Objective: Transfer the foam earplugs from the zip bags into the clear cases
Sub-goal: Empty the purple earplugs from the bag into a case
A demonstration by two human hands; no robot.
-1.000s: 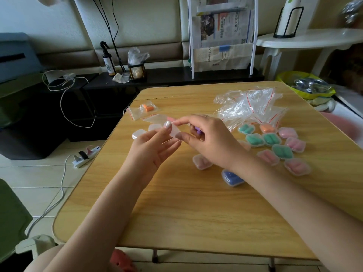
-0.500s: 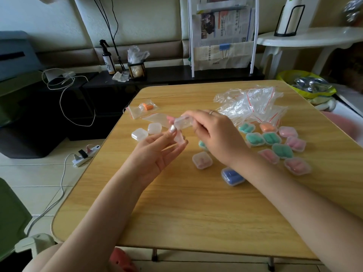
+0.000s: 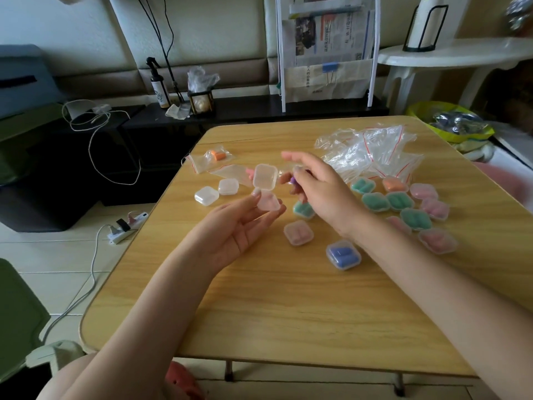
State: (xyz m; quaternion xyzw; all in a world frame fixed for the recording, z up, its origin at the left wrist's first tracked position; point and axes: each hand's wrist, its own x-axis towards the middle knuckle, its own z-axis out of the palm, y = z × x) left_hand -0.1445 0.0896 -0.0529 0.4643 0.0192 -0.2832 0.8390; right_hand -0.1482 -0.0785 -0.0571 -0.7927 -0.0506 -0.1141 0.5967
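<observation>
Our left hand (image 3: 239,229) holds an open clear case (image 3: 264,187) by its base, lid up. Our right hand (image 3: 320,189) pinches a purple earplug (image 3: 294,180) just beside it. Around them on the smooth wooden table (image 3: 288,307) lie filled cases (image 3: 383,202), crumpled zip bags (image 3: 372,151) and a bag with orange earplugs (image 3: 210,158). Behind stands a rack with newspapers (image 3: 328,36); we cannot read the print.

The open clear case (image 3: 264,188) is held above the table, lid tilted up, base showing pale pink inside. Two empty closed cases (image 3: 217,191) lie at the left. Filled cases (image 3: 403,207) holding green, pink and orange earplugs cluster at the right; a pink-filled case (image 3: 298,232) and a blue-filled case (image 3: 343,254) lie nearer. One zip bag (image 3: 209,159) holds orange earplugs (image 3: 217,155). Emptied zip bags (image 3: 372,151) are piled behind the filled cases.
</observation>
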